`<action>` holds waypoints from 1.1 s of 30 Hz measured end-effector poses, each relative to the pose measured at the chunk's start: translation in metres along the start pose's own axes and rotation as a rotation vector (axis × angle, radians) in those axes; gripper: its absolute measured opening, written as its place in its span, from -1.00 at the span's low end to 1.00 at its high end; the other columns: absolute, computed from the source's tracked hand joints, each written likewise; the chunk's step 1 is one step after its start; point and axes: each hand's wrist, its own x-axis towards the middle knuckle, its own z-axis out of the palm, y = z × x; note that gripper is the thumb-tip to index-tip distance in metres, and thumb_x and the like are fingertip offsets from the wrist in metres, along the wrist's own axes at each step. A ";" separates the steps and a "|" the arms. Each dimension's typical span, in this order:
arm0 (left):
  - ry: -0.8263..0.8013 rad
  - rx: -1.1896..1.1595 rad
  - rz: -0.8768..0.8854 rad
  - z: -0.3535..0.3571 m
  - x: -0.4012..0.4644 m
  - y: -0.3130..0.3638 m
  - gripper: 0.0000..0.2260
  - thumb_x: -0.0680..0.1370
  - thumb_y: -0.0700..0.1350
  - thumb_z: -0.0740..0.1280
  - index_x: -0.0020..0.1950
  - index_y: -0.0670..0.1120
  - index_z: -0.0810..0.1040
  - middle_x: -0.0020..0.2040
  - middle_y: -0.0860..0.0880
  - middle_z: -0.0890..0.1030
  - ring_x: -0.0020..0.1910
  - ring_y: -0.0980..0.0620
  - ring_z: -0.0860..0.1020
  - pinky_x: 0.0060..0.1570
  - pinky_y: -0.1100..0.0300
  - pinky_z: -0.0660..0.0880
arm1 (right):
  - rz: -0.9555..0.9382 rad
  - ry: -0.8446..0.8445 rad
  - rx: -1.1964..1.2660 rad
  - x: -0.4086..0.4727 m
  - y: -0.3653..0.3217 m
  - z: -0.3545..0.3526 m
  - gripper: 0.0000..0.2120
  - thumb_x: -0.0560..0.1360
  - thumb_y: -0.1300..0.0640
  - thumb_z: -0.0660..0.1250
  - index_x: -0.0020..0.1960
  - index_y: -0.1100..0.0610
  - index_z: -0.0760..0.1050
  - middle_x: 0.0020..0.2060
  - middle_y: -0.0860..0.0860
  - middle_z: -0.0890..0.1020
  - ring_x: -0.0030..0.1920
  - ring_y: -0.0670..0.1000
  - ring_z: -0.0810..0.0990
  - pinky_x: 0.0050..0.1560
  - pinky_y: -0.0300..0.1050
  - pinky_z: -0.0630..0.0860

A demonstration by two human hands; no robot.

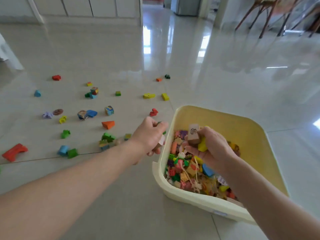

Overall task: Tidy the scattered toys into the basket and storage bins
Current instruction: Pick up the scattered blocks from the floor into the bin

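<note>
- Yellow bin [242,122]: pale yellow plastic, rounded square, standing on the tiled floor [121,196] at lower right; partly filled with a jumble of small coloured toys [187,170]
- Right hand [210,148]: held over the bin's interior, palm up; fingers curled round a plain wooden block [193,135] with a printed mark on its face, and a yellow piece [203,146] pressed just beside it in the same grasp
- Left hand [149,134]: just outside the bin's left rim, above the floor; fingers closed on several small pieces, of which a green piece [159,122] shows at the top and a pale pink piece [161,141] below; the rest of the handful hidden
- Scattered toys, on the floor left of the bin, well apart from one another:
  - orange wedge [108,124]; near the left forearm
  - red arch block [14,152]; far left
  - red piece [153,112]; nearest the bin's far corner
  - two yellow pieces [149,95]; side by side beyond the red one
  - blue piece [37,93]; far left, further back
  - green cluster [107,137]; beside the left forearm
- Chair legs [270,18]: brown, at upper right, well away from the toys
</note>
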 end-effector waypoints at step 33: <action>-0.157 1.062 -0.078 -0.331 0.109 -0.185 -0.62 0.57 -0.08 0.20 0.39 -0.02 0.35 0.27 -0.03 0.50 0.22 -0.02 0.47 0.19 0.18 0.39 | -0.137 -0.281 -1.013 0.111 0.114 0.249 -0.86 0.55 0.18 0.18 -0.11 -0.03 0.40 -0.23 0.00 0.53 -0.28 0.00 0.52 -0.16 -0.03 0.47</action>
